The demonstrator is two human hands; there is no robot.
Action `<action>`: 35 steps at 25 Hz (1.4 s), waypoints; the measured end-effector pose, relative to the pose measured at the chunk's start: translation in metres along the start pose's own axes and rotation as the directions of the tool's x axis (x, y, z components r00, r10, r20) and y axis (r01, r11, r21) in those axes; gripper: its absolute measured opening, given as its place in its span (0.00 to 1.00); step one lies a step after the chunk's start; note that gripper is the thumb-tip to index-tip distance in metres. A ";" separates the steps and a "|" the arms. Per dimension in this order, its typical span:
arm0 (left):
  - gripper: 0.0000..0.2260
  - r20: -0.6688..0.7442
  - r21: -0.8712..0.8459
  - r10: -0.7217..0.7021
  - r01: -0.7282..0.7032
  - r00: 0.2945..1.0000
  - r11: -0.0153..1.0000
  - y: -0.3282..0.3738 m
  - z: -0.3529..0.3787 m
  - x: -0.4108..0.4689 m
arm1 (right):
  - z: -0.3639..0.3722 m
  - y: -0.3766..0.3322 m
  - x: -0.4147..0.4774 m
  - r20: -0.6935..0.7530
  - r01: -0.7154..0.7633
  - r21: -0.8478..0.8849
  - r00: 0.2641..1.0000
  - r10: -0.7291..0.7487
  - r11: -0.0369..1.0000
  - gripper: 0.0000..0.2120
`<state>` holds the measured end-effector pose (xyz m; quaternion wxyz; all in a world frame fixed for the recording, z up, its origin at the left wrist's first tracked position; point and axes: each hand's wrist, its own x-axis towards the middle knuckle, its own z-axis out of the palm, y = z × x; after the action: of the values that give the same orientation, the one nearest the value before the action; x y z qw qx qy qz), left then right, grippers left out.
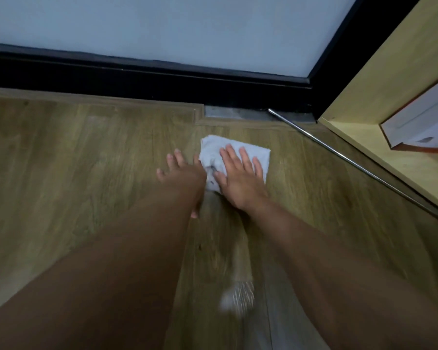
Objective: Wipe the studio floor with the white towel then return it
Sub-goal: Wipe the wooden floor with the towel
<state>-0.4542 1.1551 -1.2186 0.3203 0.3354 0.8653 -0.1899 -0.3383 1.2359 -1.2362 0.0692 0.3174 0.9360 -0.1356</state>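
The white towel (214, 154), folded and marked with dark smudges near its lower edge, lies flat on the wooden floor (74, 160) close to the wall. My right hand (240, 178) presses on it with straight, spread fingers. Just left of the towel, my left hand (181, 173) rests palm down on the bare floor, fingers spread, its edge touching the towel's left side. Both forearms reach forward from the bottom of the view.
A black baseboard (137, 79) runs under a pale wall ahead. A thin metal rod (351, 162) lies slanted on the floor at the right, beside a light wooden shelf (389, 145) holding a white box (422, 125). A bright patch shows on the floor near me.
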 end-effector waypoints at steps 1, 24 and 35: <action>0.74 0.016 0.005 -0.022 0.022 1.000 1.000 0.003 -0.001 0.005 | -0.001 0.002 0.008 0.024 0.013 -0.004 1.000 -0.013 1.000 0.29; 0.68 0.000 -0.097 0.135 -0.134 0.991 0.986 -0.015 -0.015 -0.019 | 0.026 -0.001 -0.091 -0.053 0.047 0.047 0.998 -0.045 0.998 0.28; 0.63 -0.113 -0.194 0.154 -0.174 0.982 0.965 -0.032 0.000 -0.023 | 0.010 -0.006 -0.052 -0.006 -0.012 0.036 1.000 0.012 0.999 0.28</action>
<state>-0.4635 1.1218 -1.1997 0.3251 0.3804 0.8639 -0.0570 -0.3006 1.1989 -1.2335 0.0616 0.3248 0.9317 -0.1509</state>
